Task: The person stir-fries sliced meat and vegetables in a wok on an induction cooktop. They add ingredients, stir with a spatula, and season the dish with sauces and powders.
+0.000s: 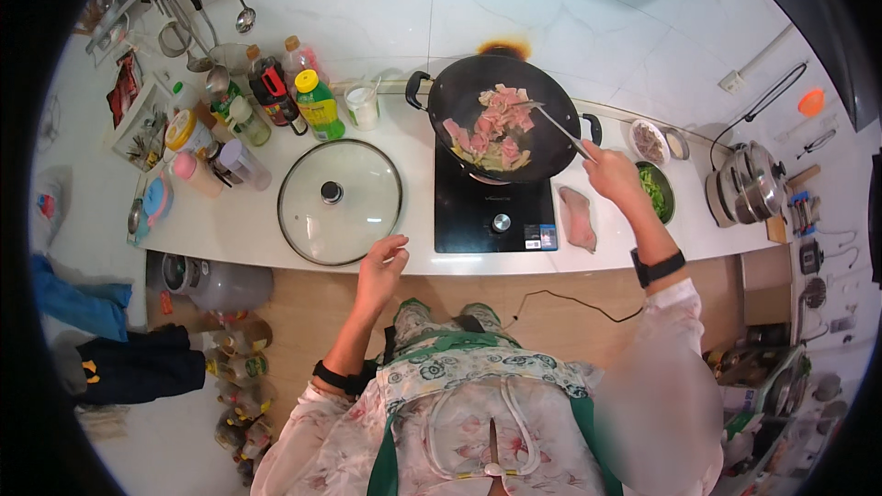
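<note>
My right hand (612,176) grips the handle of a metal spatula (559,125), which reaches into a black two-handled wok (451,93). Inside the wok lie thin slices of pink meat (493,117), with pale yellowish pieces (482,160) along the near side. The spatula's head is at the upper right of the meat, partly hidden by it. Under the wok is a black induction cooktop (482,213) with a silver knob. Holding nothing, my left hand (383,263) hovers at the counter's front edge with fingers apart, close to a glass lid (341,213) with a dark rim.
A pinkish cloth (577,218) lies right of the cooktop. Beyond it are a bowl of chopped greens (653,191), two small dishes and a steel pot (747,182). Sauce bottles (318,107) and a white jar (362,107) line the back left. Utensils (244,17) hang above.
</note>
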`<state>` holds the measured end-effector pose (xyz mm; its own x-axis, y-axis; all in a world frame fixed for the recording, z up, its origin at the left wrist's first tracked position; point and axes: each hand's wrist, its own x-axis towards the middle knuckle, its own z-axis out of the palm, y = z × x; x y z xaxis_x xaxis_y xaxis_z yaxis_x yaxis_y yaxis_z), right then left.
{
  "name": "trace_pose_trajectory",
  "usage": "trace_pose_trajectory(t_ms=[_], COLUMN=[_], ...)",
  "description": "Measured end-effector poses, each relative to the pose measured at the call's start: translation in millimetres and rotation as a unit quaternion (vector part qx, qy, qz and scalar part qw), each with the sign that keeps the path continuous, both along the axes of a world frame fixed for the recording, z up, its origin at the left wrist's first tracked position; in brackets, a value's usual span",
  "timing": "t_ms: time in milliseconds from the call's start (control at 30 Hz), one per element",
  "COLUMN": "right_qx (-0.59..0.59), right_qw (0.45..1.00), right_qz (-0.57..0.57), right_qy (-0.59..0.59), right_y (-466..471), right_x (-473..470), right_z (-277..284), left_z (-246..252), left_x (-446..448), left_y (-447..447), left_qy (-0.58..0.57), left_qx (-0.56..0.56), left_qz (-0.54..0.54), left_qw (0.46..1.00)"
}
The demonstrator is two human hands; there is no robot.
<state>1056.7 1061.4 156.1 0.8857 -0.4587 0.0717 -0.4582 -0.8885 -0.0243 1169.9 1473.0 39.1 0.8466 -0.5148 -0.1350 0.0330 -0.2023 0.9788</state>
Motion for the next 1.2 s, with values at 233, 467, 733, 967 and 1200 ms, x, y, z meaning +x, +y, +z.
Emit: trace_pose_trajectory(t_ms=[233, 467, 733, 967, 1200], right_qx=[0.013, -0.003, 0.051, 0.038, 0.003], right_qw=[0.997, 0.993, 0.998, 0.999, 0.991], right_qz=[0.018, 0.048, 0.027, 0.010, 0.073], right_qy=[0.070, 0.109, -0.016, 0.023, 0.110], right_y=[32.9, 37.4, -3.7, 16.1, 13.8], right_x=[3.5, -32.4, -0.2, 15.6, -29.3], right_z=[-5.5, 36.4, -7.7, -30.3, 12.6], left_z=[-18.1, -16.5, -6.3, -9.8, -10.4], left_x=[-3.4, -5.3, -1.5, -8.9, -17.1], left_y=[0.8, 2.6, -3.1, -6.3, -9.0], left_qy=[0.003, 0.015, -0.004, 0.000, 0.012], left_qx=[-0.018, -0.010, -0.027, -0.035, -0.027], left_qz=[0.003, -0.003, 0.005, 0.016, 0.014], left_qw=[1.000, 1.000, 1.000, 0.999, 0.999])
